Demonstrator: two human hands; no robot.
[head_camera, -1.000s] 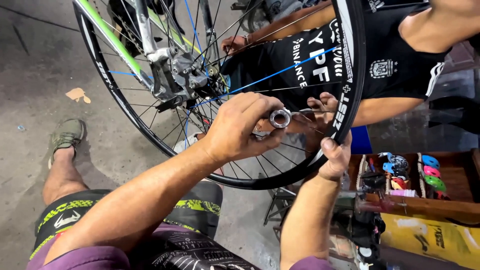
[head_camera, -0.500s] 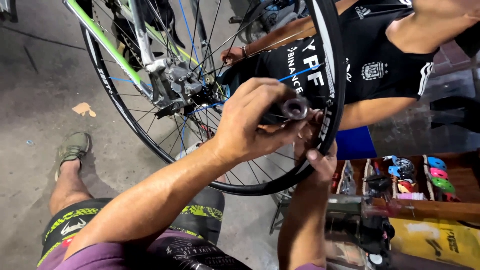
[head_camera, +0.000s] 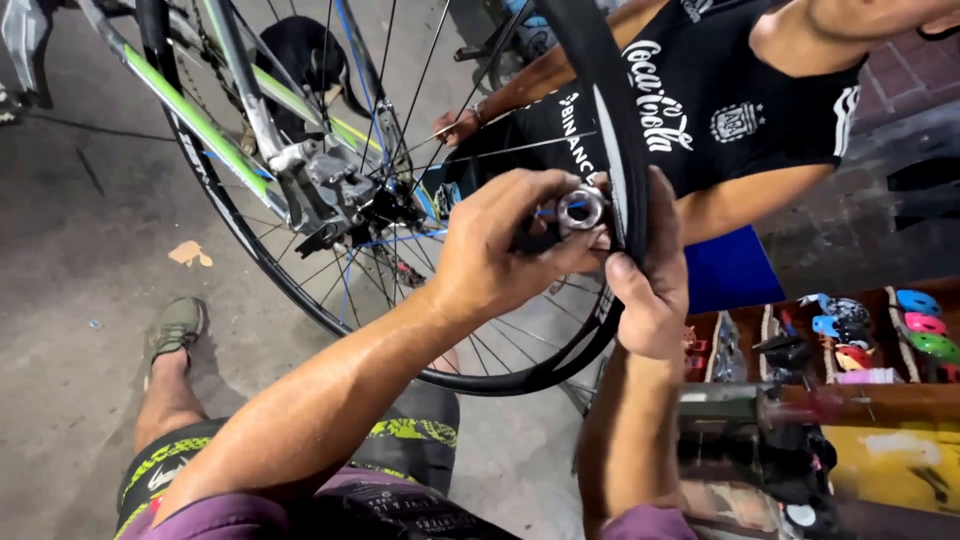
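Note:
A spoked bicycle wheel with a black tyre (head_camera: 300, 305) stands upright in front of me, turned partly edge-on. My left hand (head_camera: 500, 250) is closed around its hub (head_camera: 581, 210), whose silver axle end shows between my fingers. My right hand (head_camera: 650, 285) grips the tyre on the wheel's near right side, thumb on the inside, fingers wrapped over the tread. Behind the spokes sits a green and white bicycle frame (head_camera: 190, 115) with a rear gear mechanism (head_camera: 335, 195).
A person in a black shirt (head_camera: 720, 110) stands just beyond the wheel, one hand (head_camera: 460, 125) on the bicycle. My left foot in a grey shoe (head_camera: 175, 325) rests on the concrete floor. A wooden shelf with coloured parts (head_camera: 900, 330) is at the right.
The wheel has turned more edge-on and come closer. The silver axle end shows again between my left fingers. My right hand has slid up the tyre.

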